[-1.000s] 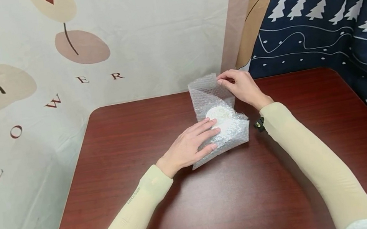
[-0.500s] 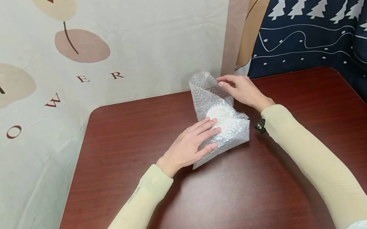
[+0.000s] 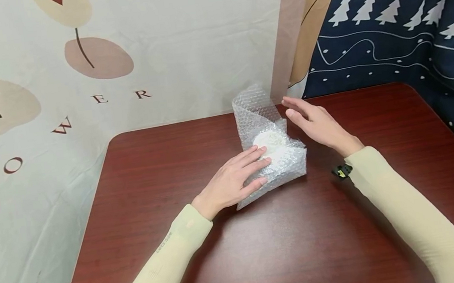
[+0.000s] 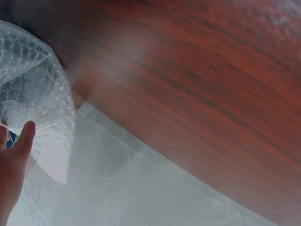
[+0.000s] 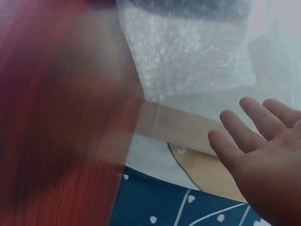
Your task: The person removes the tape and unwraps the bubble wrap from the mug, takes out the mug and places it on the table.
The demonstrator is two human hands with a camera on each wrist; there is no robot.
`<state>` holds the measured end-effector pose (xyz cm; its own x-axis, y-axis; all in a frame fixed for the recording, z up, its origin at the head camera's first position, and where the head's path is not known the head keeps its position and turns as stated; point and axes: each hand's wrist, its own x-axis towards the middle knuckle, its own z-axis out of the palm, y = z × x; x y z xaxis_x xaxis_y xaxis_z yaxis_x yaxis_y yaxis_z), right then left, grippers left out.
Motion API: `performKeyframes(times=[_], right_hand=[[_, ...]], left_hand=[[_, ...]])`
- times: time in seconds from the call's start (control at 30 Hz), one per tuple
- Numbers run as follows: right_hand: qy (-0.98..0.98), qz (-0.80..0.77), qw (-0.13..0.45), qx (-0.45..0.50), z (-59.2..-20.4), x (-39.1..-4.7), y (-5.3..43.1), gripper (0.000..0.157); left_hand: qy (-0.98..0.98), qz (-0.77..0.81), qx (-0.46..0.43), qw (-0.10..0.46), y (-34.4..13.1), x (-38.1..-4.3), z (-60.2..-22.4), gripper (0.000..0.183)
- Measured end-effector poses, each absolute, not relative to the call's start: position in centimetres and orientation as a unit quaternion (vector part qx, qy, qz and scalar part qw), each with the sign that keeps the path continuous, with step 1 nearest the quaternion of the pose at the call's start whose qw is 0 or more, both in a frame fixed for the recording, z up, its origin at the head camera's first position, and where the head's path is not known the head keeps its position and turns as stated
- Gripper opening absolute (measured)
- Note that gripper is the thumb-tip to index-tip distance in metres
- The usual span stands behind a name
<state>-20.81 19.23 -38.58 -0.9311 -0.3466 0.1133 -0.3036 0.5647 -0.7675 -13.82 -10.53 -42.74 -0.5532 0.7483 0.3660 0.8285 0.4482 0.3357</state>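
Note:
Clear bubble wrap (image 3: pixel 286 165) lies folded over a round white object (image 3: pixel 264 139) near the table's far edge. The wrap hides most of that object, so its kind cannot be told. My left hand (image 3: pixel 232 181) rests flat on the wrap's left side, fingers extended over the white object. Beyond it, a loose flap (image 3: pixel 250 105) of wrap stands up at the back. My right hand (image 3: pixel 321 124) hovers just right of the flap, fingers stretched out and holding nothing. In the right wrist view, the extended fingers (image 5: pixel 247 134) appear apart from the wrap (image 5: pixel 188 61).
The dark red wooden table (image 3: pixel 161 164) extends around the wrap. Behind it hangs a pale curtain (image 3: pixel 180 47) printed with flowers and letters. A navy cloth (image 3: pixel 392 53) with white trees hangs at the right. A black device (image 3: pixel 342 171) sits at my right wrist.
My right hand has let go of the flap's edge and drawn back to the right, its fingers straightening. The flap leans more freely. My left hand stays in place on the wrap.

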Motion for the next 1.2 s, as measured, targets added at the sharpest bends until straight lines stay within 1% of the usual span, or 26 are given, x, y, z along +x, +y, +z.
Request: performKeyframes(times=[0.17,0.4,0.6,0.87,1.2], right_hand=[[0.889,-0.405,0.022,-0.213,-38.5,-18.7,19.8,0.060],[0.891,-0.371,0.001,-0.262,-38.6,-16.4,19.8,0.051],[0.899,-0.330,-0.001,-0.289,-38.6,-15.0,19.5,0.053],[0.902,-0.307,-0.020,-0.303,-39.3,-14.2,19.4,0.055],[0.902,-0.305,-0.031,-0.304,-39.7,-14.2,19.2,0.052]], left_hand=[[-0.846,-0.245,-0.465,0.084,-10.5,-13.8,-42.9,0.047],[-0.846,-0.244,-0.467,0.087,-10.5,-13.8,-42.9,0.047],[-0.848,-0.241,-0.464,0.085,-10.5,-13.7,-42.8,0.047],[-0.847,-0.239,-0.467,0.087,-10.5,-13.7,-42.7,0.047],[-0.849,-0.243,-0.463,0.076,-10.5,-13.7,-42.7,0.048]])
